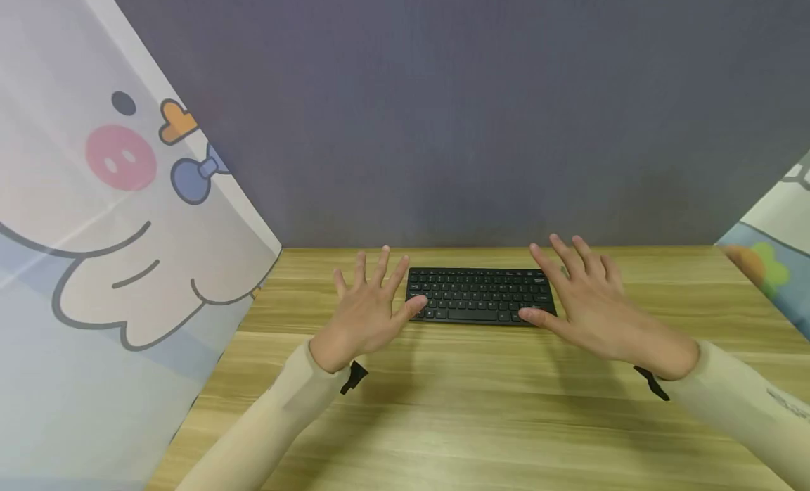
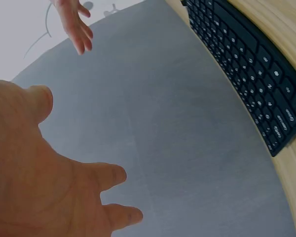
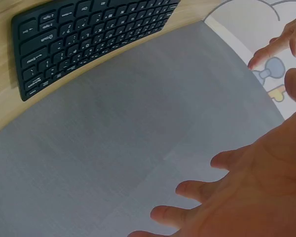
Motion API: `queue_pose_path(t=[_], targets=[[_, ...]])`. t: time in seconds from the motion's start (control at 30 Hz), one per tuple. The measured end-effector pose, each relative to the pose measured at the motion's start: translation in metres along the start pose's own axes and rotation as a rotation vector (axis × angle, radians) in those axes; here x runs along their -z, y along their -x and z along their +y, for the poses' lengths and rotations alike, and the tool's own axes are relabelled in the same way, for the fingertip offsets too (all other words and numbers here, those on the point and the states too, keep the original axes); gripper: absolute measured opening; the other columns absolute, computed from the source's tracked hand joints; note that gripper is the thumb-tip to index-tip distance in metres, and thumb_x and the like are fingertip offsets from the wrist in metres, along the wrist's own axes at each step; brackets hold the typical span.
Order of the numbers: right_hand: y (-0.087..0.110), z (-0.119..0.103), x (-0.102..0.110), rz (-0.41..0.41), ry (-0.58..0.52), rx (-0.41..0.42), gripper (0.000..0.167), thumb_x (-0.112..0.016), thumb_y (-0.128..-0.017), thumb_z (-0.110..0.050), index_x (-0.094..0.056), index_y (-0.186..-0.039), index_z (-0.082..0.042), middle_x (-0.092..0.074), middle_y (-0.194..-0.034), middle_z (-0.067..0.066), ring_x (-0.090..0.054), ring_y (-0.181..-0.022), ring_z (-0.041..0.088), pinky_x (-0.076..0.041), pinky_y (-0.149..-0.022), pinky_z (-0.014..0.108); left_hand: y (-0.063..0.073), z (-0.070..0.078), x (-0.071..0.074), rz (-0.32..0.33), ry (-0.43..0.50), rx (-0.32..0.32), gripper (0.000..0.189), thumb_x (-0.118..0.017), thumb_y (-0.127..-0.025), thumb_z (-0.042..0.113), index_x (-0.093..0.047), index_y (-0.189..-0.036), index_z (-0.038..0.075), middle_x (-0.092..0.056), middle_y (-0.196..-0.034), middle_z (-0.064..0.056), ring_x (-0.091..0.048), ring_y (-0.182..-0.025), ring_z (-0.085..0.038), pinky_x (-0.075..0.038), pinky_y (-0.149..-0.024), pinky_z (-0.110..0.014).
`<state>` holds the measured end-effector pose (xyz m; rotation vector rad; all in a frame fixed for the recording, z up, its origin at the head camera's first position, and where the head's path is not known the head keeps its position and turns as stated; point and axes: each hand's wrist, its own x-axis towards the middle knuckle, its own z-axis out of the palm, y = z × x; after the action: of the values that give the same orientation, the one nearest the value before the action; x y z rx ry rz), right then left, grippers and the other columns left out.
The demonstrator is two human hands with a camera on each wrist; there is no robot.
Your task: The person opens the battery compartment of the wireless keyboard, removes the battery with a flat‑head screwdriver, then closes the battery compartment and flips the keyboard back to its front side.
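Observation:
A black keyboard [image 1: 481, 295] with white-lettered keys lies flat on the wooden table. At its left end my left hand [image 1: 367, 308] is held with fingers spread, the thumb overlapping the keyboard's left edge in the head view. My right hand [image 1: 591, 308] is spread in the same way at the right end, its thumb and index finger overlapping that edge. In both wrist views the keyboard [image 2: 251, 69] [image 3: 89, 39] shows apart from the palms, and neither the left hand [image 2: 49, 168] nor the right hand [image 3: 256, 187] holds anything.
The wooden table [image 1: 443, 421] reaches back to a dark grey panel [image 1: 455, 118]. A pale curtain with cartoon figures [image 1: 126, 266] hangs along the left side, and another printed cloth [image 1: 778, 259] is at the right. Black straps show at both wrists below light sleeves.

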<state>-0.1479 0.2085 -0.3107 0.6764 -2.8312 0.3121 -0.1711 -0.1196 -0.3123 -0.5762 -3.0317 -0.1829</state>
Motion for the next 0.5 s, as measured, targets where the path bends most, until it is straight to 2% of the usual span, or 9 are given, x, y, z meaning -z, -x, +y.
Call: queue_pose_path(t=[0.27, 0.5], targets=[[-0.006, 0.004, -0.003, -0.017, -0.009, -0.018, 0.093, -0.054, -0.087, -0.061, -0.009, -0.154, -0.015, -0.005, -0.155, 0.019, 0.001, -0.138, 0.045, -0.004, -0.097, 0.071, -0.008, -0.009, -0.006, -0.018, 0.011, 0.036, 0.080, -0.011, -0.088, 0.075, -0.009, -0.153, 0.028, 0.004, -0.155, -0.007, 0.009, -0.137, -0.045, 0.004, -0.096, -0.074], [-0.009, 0.007, -0.006, -0.030, -0.021, -0.017, 0.095, -0.056, -0.086, -0.062, -0.010, -0.154, -0.014, -0.006, -0.155, 0.020, -0.001, -0.138, 0.045, -0.003, -0.097, 0.071, -0.012, -0.015, -0.010, -0.007, 0.036, 0.046, 0.082, -0.010, -0.087, 0.075, -0.009, -0.153, 0.027, 0.005, -0.155, -0.007, 0.008, -0.137, -0.045, 0.004, -0.097, -0.073]])
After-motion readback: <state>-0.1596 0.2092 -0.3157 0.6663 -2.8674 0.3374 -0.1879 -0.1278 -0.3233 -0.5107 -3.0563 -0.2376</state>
